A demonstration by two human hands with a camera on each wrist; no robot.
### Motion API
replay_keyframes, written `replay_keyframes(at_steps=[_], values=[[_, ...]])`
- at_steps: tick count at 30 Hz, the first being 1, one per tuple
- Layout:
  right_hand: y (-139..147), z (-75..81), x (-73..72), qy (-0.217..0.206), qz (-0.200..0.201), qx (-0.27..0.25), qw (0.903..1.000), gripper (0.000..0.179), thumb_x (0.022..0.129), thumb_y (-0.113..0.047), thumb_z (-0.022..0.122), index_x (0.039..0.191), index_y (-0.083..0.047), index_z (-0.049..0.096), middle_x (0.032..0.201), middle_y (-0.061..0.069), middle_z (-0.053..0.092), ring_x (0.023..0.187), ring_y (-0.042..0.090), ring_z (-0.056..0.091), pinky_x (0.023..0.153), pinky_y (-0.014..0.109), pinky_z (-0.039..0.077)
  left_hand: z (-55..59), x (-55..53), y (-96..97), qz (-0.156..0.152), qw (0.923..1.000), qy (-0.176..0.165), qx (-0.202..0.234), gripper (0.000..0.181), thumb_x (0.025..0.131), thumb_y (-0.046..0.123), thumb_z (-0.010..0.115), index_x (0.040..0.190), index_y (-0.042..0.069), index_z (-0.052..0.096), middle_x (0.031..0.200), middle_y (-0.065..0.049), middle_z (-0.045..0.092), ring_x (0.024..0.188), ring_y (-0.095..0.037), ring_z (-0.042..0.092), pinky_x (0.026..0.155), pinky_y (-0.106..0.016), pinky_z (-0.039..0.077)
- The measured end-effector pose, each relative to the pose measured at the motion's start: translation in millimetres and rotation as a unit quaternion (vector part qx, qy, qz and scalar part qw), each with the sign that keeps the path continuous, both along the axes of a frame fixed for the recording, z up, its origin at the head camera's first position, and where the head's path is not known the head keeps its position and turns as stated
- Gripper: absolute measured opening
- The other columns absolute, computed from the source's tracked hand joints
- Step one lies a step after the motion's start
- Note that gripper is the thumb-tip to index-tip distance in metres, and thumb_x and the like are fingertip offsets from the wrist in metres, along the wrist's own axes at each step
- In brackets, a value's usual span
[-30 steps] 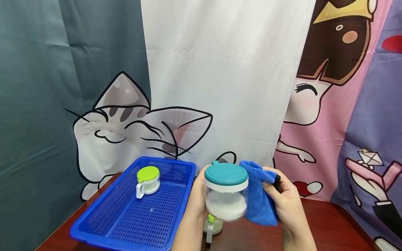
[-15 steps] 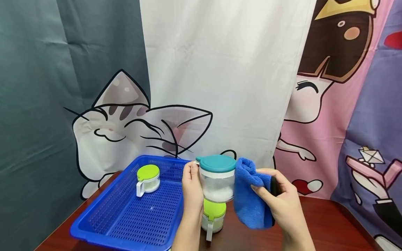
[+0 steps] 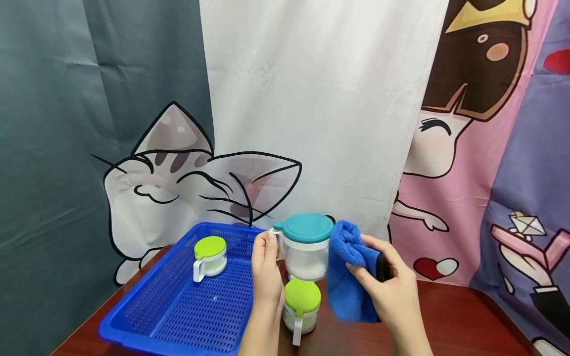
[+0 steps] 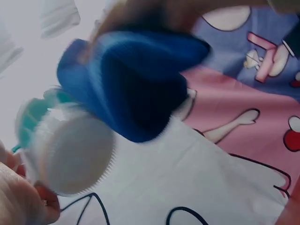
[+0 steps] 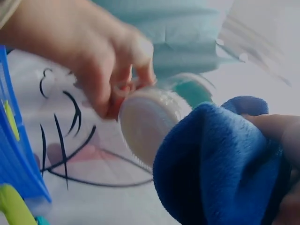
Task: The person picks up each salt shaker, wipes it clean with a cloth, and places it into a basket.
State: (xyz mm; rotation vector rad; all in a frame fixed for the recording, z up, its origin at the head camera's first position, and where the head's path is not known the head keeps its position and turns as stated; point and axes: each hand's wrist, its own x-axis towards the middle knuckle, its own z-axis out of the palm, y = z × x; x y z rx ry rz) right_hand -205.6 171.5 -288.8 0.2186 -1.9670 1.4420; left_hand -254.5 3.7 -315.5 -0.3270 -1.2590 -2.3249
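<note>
My left hand [image 3: 267, 272] grips the white handle of a clear seasoning jar [image 3: 306, 259] with a teal lid [image 3: 308, 228], held up off the table. White grains show inside it. The left wrist view looks at the jar's round bottom [image 4: 77, 152]. My right hand [image 3: 387, 282] pinches a folded blue cloth [image 3: 349, 282] close to the jar's right side; whether they touch I cannot tell. Lower down, a jar with a lime-green lid [image 3: 303, 296] stands on the table, its handle toward me.
To the left, a blue plastic basket [image 3: 147, 333] stands on the reddish-brown table [image 3: 467, 321]. Inside it is another jar with a lime-green lid [image 3: 210, 247]. A curtain [image 3: 311, 99] printed with cartoon figures hangs behind.
The left hand has shifted left and changed from cupping the teal-lidded jar's side to holding its handle. The jar moved left and farther away; the cloth followed leftward.
</note>
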Motion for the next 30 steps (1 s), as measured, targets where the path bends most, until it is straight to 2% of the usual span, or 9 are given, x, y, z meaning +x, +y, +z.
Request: replay_keyframes(at_steps=[3, 6, 8, 11, 14, 17, 20, 26, 30], values=[[7.2, 0.5, -6.3, -0.049, -0.009, -0.04, 0.998, 0.054, 0.072, -0.011, 0.08, 0.121, -0.021, 0.061, 0.11, -0.002, 0.063, 0.094, 0.012, 0.059, 0.075, 0.019, 0.047, 7.4, 6.9, -0.7, -0.048, 0.9985, 0.001, -0.025, 0.024, 0.101, 0.017, 0.036, 0.106, -0.005, 0.043, 0.104, -0.012, 0.05, 0.104, -0.025, 0.045, 0.09, -0.039, 0.032], [12.9, 1.5, -9.5, -0.058, -0.009, -0.097, 0.9936, 0.051, 0.07, -0.012, 0.081, 0.118, -0.017, 0.064, 0.107, -0.002, 0.065, 0.092, 0.014, 0.06, 0.072, 0.02, 0.049, 14.6, 13.8, -2.7, -0.115, 0.9915, 0.014, -0.059, 0.02, 0.101, 0.014, 0.032, 0.105, -0.004, 0.04, 0.105, -0.011, 0.045, 0.108, -0.025, 0.039, 0.094, -0.038, 0.025], [15.9, 1.9, -9.8, -0.043, -0.006, -0.127, 0.991, 0.044, 0.07, -0.01, 0.081, 0.112, -0.011, 0.067, 0.102, -0.001, 0.067, 0.089, 0.015, 0.062, 0.07, 0.021, 0.05, 17.6, 17.2, -5.6, -0.167, 0.9828, 0.026, -0.076, 0.016, 0.101, 0.013, 0.03, 0.103, -0.001, 0.038, 0.101, -0.009, 0.04, 0.109, -0.025, 0.035, 0.095, -0.038, 0.02], [19.3, 2.5, -9.8, -0.027, -0.029, -0.126, 0.9912, 0.039, 0.072, -0.01, 0.08, 0.109, -0.009, 0.068, 0.099, -0.003, 0.068, 0.087, 0.013, 0.063, 0.069, 0.018, 0.05, 19.1, 20.1, -9.9, -0.235, 0.9656, 0.042, -0.102, 0.011, 0.101, 0.013, 0.03, 0.099, 0.004, 0.036, 0.096, -0.006, 0.032, 0.109, -0.025, 0.03, 0.093, -0.039, 0.015], [21.0, 1.1, -9.6, -0.015, -0.065, -0.102, 0.9926, 0.038, 0.073, -0.012, 0.079, 0.109, -0.011, 0.068, 0.099, -0.006, 0.067, 0.088, 0.01, 0.061, 0.071, 0.015, 0.048, 16.5, 21.7, -11.9, -0.275, 0.95, 0.058, -0.136, 0.01, 0.101, 0.012, 0.034, 0.099, 0.003, 0.039, 0.092, -0.004, 0.036, 0.101, -0.022, 0.035, 0.09, -0.036, 0.023], [21.4, -1.2, -9.8, -0.006, -0.102, -0.074, 0.992, 0.037, 0.074, -0.013, 0.079, 0.11, -0.013, 0.068, 0.101, -0.009, 0.066, 0.09, 0.008, 0.059, 0.072, 0.013, 0.046, 12.8, 22.5, -11.7, -0.287, 0.9389, 0.079, -0.172, 0.017, 0.099, 0.011, 0.042, 0.101, -0.007, 0.042, 0.089, -0.002, 0.043, 0.091, -0.017, 0.042, 0.082, -0.029, 0.033], [21.4, -2.6, -10.1, -0.001, -0.113, -0.064, 0.9916, 0.037, 0.075, -0.014, 0.078, 0.111, -0.015, 0.068, 0.102, -0.009, 0.065, 0.091, 0.008, 0.058, 0.072, 0.013, 0.045, 9.8, 22.2, -10.8, -0.278, 0.9352, 0.101, -0.195, 0.025, 0.095, 0.008, 0.049, 0.104, -0.014, 0.044, 0.085, -0.001, 0.048, 0.083, -0.013, 0.047, 0.074, -0.024, 0.038], [21.0, -1.0, -8.7, 0.018, -0.112, -0.049, 0.9923, 0.036, 0.074, -0.012, 0.078, 0.109, -0.016, 0.069, 0.102, -0.006, 0.064, 0.091, 0.01, 0.059, 0.072, 0.013, 0.046, 7.7, 18.7, -9.0, -0.266, 0.9359, 0.139, -0.185, 0.026, 0.09, 0.004, 0.058, 0.099, -0.018, 0.049, 0.083, -0.003, 0.054, 0.076, -0.011, 0.051, 0.068, -0.02, 0.044], [20.1, 0.3, -7.2, 0.026, -0.11, -0.034, 0.993, 0.036, 0.074, -0.009, 0.078, 0.108, -0.014, 0.07, 0.102, -0.005, 0.064, 0.091, 0.009, 0.059, 0.072, 0.013, 0.045, 6.7, 17.4, -8.1, -0.254, 0.9428, 0.125, -0.176, 0.028, 0.088, 0.005, 0.062, 0.098, -0.018, 0.05, 0.082, -0.001, 0.054, 0.076, -0.011, 0.052, 0.068, -0.021, 0.045]])
